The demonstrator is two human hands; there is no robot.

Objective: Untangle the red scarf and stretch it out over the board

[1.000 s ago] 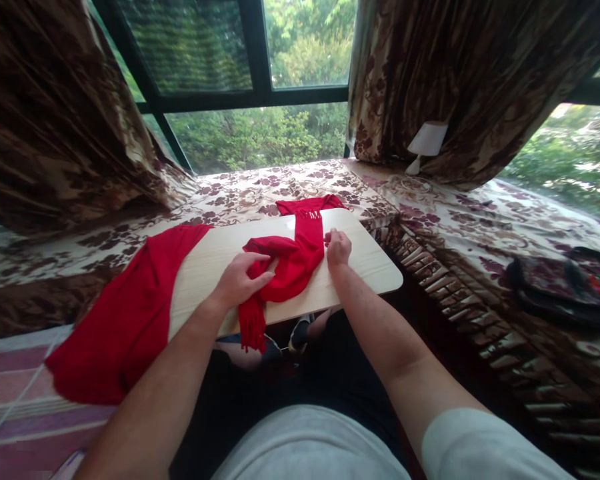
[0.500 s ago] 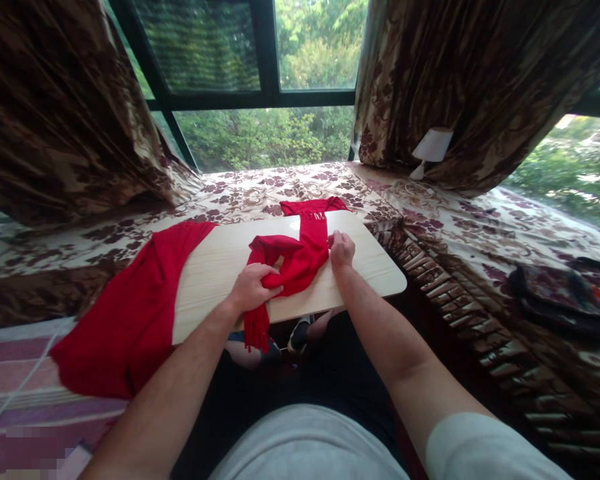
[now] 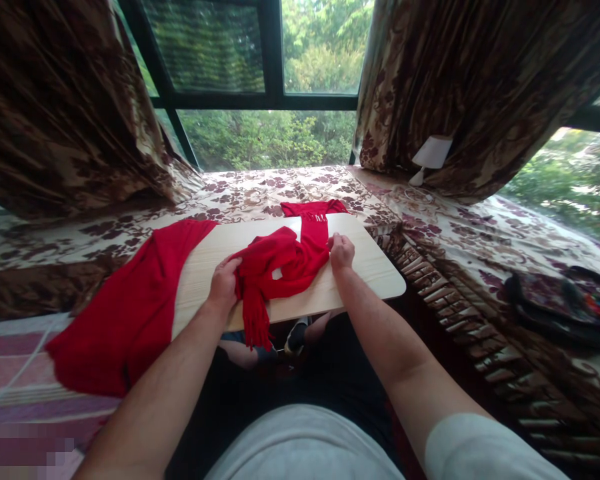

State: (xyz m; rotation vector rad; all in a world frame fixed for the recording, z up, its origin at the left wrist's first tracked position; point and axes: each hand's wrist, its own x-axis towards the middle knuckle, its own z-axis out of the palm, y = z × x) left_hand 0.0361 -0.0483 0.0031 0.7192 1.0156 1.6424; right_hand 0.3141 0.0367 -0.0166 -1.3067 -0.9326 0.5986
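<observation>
A red fringed scarf (image 3: 285, 263) lies bunched and looped across the pale wooden table (image 3: 375, 267). One fringed end hangs over the table's near edge; the other fringe reaches the far edge. My left hand (image 3: 225, 280) grips the scarf's left side, fingers closed on the cloth. On the opposite side, my right hand (image 3: 341, 252) is closed in a pinch at the scarf's right edge. Some white table shows through a gap in the folds.
Another large red cloth (image 3: 130, 307) drapes over the table's left end. A folded red cloth (image 3: 313, 207) lies beyond the far edge. On the flower-patterned ledge stand a white lamp (image 3: 431, 153) and, to the right, a dark bag (image 3: 555, 310). Long curtains (image 3: 430, 80) frame the windows.
My left hand has moved left and a little up, drawing the scarf's left part outward and widening the bunch. My right hand has stayed nearly in place.
</observation>
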